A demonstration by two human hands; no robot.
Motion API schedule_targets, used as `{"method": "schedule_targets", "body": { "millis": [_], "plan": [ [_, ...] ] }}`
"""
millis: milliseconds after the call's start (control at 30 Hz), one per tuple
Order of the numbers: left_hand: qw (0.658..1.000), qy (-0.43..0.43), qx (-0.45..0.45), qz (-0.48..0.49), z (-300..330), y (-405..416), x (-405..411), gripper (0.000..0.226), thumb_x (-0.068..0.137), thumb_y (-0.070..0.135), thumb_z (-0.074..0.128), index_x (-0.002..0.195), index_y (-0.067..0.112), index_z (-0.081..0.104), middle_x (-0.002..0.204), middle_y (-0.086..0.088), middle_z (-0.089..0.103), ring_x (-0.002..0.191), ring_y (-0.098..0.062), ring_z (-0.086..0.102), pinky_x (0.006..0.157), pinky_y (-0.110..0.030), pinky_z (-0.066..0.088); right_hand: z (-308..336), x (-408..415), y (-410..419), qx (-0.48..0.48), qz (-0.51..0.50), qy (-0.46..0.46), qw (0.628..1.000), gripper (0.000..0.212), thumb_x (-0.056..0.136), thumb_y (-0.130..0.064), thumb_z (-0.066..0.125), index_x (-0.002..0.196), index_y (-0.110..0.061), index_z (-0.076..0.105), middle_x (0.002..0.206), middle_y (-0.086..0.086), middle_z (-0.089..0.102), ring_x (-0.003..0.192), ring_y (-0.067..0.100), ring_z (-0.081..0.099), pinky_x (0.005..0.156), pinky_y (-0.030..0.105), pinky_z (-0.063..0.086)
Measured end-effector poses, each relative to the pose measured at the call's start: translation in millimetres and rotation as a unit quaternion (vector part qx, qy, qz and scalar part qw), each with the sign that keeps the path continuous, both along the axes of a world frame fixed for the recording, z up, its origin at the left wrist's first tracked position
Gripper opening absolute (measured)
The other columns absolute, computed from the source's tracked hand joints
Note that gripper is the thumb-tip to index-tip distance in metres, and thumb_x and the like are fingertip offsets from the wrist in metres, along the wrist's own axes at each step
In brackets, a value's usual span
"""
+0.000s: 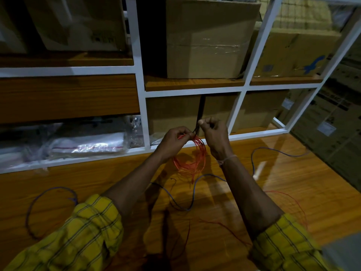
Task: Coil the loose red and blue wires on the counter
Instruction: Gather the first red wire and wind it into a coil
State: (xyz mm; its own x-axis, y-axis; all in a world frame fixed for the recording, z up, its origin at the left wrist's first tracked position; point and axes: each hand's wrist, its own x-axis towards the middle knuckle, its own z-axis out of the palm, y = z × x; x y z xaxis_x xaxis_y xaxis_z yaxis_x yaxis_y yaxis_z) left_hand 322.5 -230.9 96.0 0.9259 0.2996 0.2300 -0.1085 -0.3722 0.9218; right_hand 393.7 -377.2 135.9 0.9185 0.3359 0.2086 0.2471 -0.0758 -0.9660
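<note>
Red wire coil (192, 157) between raised hands (175, 139)

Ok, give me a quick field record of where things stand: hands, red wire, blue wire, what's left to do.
left hand: raised above the counter, pinching the top of the red coil
right hand: raised, fingers closed on a dark strand at the coil's top
red coil: several loops gathered, hanging between the hands
loose red wire: thin strands trail on the counter, near right
blue wire: uncoiled, sprawled over the counter left to right
shelf unit: behind, holding cardboard boxes
left to do: finish red, coil blue
</note>
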Motion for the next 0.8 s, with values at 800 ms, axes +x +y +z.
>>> {"method": "schedule_targets", "body": {
  "millis": [800],
  "plan": [
    [1.0,-0.01,0.021,0.001,13,-12,-2,0.013,0.099,0.046,0.063,0.107,0.036,0.067,0.095,0.008,0.074,0.083,-0.006,0.07,0.079,-0.038,0.057,2,-2,-5,0.013,0.03,0.044,0.999,0.017,0.098,-0.01,0.066,0.096,0.006,0.071,0.083,0.014,0.073,0.076,0.013,0.073,0.068,0.021,0.059]
  ]
}}
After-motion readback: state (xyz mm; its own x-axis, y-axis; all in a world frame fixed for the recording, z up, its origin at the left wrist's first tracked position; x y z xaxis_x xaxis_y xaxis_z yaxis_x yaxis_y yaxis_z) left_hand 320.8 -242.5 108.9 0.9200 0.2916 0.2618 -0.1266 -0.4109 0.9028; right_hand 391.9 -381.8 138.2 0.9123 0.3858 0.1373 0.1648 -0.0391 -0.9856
